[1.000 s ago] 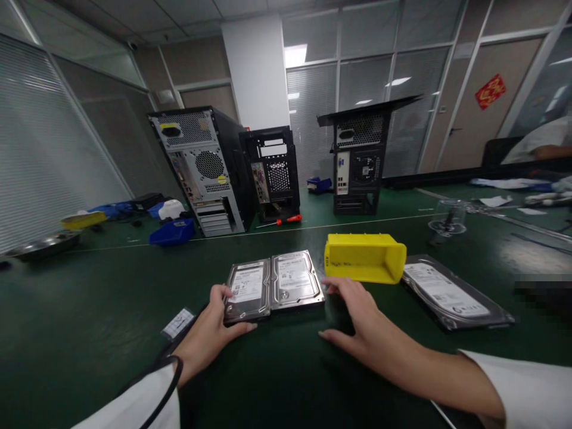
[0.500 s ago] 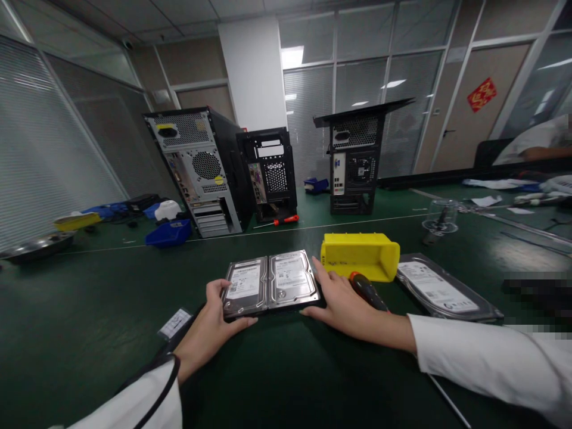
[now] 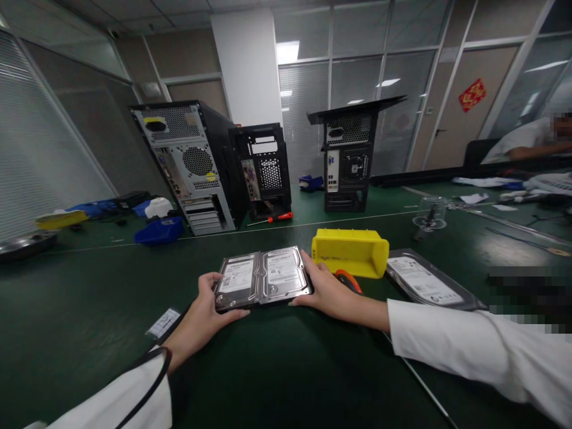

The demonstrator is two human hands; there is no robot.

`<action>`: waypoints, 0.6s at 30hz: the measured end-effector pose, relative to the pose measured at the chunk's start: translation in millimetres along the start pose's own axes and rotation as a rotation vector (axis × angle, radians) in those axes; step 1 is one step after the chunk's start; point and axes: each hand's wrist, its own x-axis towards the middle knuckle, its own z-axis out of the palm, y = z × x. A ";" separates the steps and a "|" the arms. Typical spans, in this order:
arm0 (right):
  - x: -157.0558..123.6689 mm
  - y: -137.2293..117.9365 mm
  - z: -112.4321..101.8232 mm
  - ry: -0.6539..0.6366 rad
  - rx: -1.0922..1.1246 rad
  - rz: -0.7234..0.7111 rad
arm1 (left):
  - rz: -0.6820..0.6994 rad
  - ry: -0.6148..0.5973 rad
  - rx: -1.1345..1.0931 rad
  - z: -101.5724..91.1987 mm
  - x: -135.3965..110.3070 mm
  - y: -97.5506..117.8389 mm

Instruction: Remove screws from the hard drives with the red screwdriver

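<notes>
Two silver hard drives with white labels lie side by side, their long edges together, on the green table. Around the outer edge of the left hard drive [image 3: 236,279] curls my left hand [image 3: 202,316], its thumb along the front. My right hand [image 3: 328,292] grips the right hard drive [image 3: 283,269] at its outer side, thumb at the front corner. Partly hidden behind my right wrist is a long screwdriver with an orange and black handle [image 3: 350,280]. Beyond that hand, a yellow bin [image 3: 351,237] lies with its opening toward me. To its right rests a third hard drive [image 3: 428,283].
Farther back stand a large computer case [image 3: 196,161], a smaller open case [image 3: 268,173] and another case with a raised panel [image 3: 351,158]. A red screwdriver [image 3: 279,217] and blue bin [image 3: 159,231] lie before them. A labelled plastic bag [image 3: 163,323] sits by my left forearm.
My right hand has come against the right drive's edge, its fingers closer in. Both hands stay at the paired drives, while the view has turned slightly to the right.
</notes>
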 end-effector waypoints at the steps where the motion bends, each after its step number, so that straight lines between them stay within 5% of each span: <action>1: 0.2 0.8 0.8 0.000 0.000 -0.004 | 0.002 0.002 -0.002 0.0 1.1 -0.9; 18: -1.5 -0.8 -9.1 0.004 -0.067 -0.060 | 0.045 0.062 0.028 1.5 15.2 -9.3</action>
